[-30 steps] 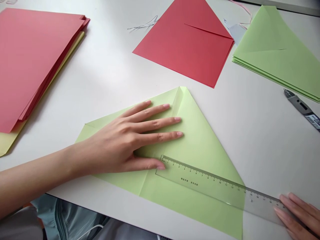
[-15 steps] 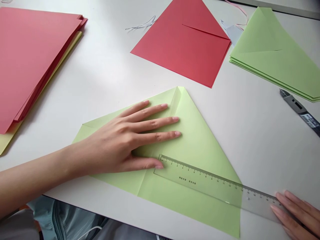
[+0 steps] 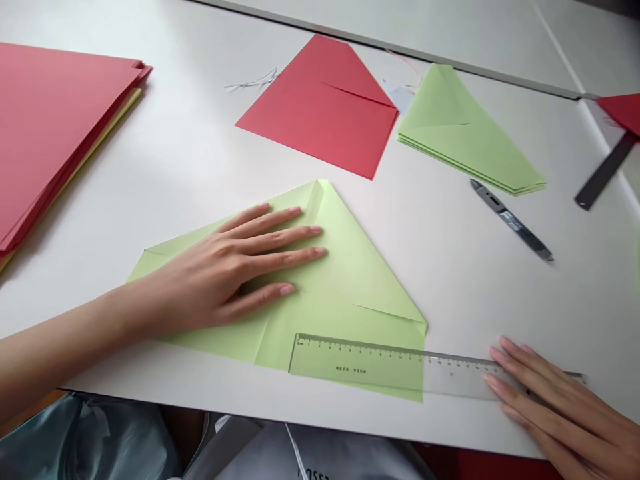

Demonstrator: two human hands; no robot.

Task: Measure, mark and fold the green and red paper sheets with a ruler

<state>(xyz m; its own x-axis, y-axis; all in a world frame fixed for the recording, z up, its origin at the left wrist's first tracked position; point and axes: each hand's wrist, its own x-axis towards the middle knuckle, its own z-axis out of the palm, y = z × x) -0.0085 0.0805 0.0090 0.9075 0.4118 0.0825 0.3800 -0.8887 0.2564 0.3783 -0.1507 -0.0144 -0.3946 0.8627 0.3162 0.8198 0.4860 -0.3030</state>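
Observation:
My left hand (image 3: 235, 260) lies flat with fingers spread on a folded sheet of light green paper (image 3: 350, 267), pressing it against the table. A thin slit-like line runs in from the paper's right edge. Below this line, a clear plastic ruler (image 3: 360, 357) lies across the lower right of the paper and reaches past its edge. My right hand (image 3: 545, 393) has its long fingers laid over the ruler's right part, holding it. A small dark strip shows between those fingers; I cannot tell what it is. The right thumb is hidden.
Behind lie a red folded paper (image 3: 320, 107) and a stack of green folded papers (image 3: 465, 127), both with slits. A grey-black pen (image 3: 510, 217) rests at the right. Red sheets (image 3: 60, 133) fill the left. White string (image 3: 255, 83) and a dark strip (image 3: 605, 173) are farther off.
The ruler has slid down the paper towards me with my right hand, uncovering the slit-like line. My left hand remains on the paper. The view has shifted to the right.

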